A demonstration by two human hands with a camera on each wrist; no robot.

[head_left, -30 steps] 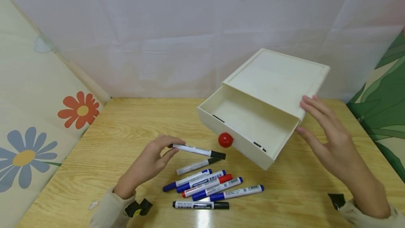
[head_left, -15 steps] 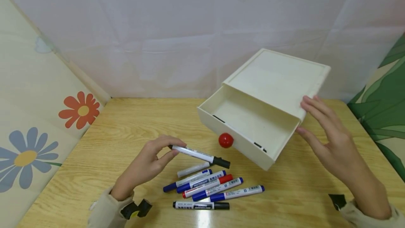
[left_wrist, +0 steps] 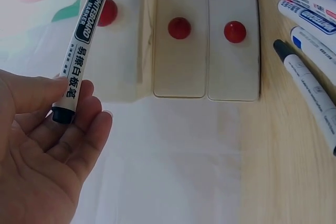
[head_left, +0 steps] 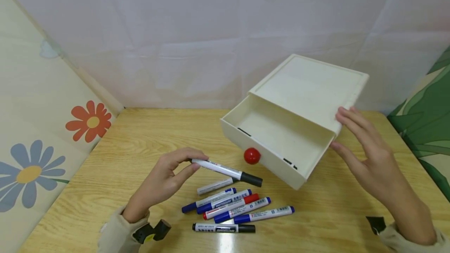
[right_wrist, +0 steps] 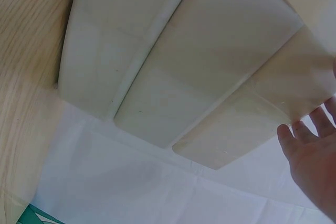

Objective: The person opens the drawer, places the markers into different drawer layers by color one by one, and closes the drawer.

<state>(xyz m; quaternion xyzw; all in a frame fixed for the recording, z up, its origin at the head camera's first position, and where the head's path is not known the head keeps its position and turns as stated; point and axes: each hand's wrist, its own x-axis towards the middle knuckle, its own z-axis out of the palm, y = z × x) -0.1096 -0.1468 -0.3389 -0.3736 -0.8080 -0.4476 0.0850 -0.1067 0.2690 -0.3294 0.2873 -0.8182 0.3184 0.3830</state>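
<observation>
My left hand pinches a white whiteboard marker with a black cap near its end, between thumb and fingers. The marker is held above the table, its capped end pointing toward the drawer unit. That cream plastic drawer unit has its top drawer pulled out and bare inside, with a red knob on the front. In the left wrist view, two lower drawers show as closed. My right hand rests its fingertips and thumb at the unit's right front edge, fingers fairly straight.
Several whiteboard markers with blue, red and black caps lie in a group on the wooden table, in front of the drawer unit. A pale cloth backdrop hangs behind, and flower-patterned panels stand at the sides.
The held marker's capped end has swung down and to the right, toward the drawer. My left hand has shifted slightly right; my right hand stays at the unit's edge.
</observation>
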